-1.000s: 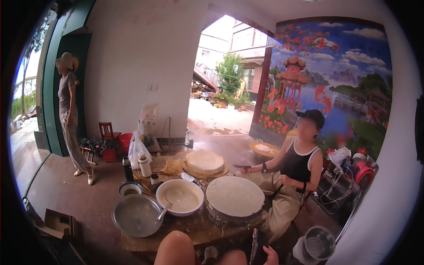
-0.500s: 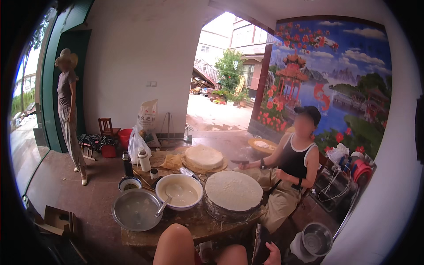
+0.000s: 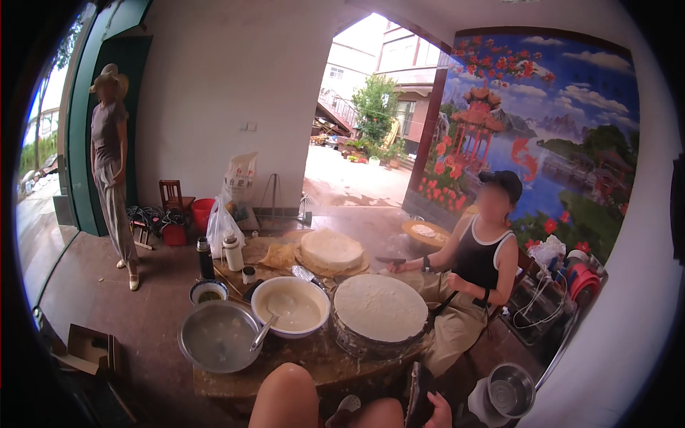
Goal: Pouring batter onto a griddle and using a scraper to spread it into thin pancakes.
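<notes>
A low wooden table (image 3: 221, 384) is carrying a griddle (image 3: 364, 348). Our left hand is not showing. Right of our knees (image 3: 287, 399), a dark flat piece (image 3: 419, 394) is standing steeply; we are judging it light, stiff, best held by its right side, where our low right hand (image 3: 440, 412) is gripping with bent fingers.

Right hand (image 3: 439, 411) holds dark object (image 3: 418, 396) near table (image 3: 325, 361).
</notes>
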`<state>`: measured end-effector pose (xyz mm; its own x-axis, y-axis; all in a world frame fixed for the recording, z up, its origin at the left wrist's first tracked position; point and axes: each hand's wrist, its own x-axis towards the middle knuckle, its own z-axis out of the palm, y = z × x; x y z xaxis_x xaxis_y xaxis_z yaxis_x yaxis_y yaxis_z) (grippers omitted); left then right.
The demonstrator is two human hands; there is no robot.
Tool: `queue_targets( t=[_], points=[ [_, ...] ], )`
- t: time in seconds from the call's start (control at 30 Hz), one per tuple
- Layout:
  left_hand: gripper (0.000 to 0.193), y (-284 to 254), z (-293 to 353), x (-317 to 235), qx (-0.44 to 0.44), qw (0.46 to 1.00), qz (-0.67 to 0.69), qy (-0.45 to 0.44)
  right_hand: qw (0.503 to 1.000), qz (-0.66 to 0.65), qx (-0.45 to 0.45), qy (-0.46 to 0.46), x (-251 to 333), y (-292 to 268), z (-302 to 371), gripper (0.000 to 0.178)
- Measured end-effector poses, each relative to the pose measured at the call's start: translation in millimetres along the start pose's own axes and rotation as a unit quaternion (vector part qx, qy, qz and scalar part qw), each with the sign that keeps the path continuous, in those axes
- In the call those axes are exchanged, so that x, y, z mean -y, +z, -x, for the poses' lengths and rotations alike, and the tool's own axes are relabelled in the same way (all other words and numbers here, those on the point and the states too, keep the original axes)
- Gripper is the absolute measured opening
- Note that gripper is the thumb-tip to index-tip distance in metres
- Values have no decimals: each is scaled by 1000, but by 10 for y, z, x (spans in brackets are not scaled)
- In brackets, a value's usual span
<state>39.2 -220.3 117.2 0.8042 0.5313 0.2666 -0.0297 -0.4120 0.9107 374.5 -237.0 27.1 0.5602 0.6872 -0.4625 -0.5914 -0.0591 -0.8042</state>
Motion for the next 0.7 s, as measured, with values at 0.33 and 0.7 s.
queue_targets(
  t=[0.33, 0.7],
  points=[
    [35, 27, -62, -41, -13, 998, -54, 41, 999, -41, 22, 20, -12, -1, -65, 70],
    [35, 25, 50, -16, -31, 993, -104, 44, 1000, -4, 5, -28, -82, -144, -131, 62]
  ],
)
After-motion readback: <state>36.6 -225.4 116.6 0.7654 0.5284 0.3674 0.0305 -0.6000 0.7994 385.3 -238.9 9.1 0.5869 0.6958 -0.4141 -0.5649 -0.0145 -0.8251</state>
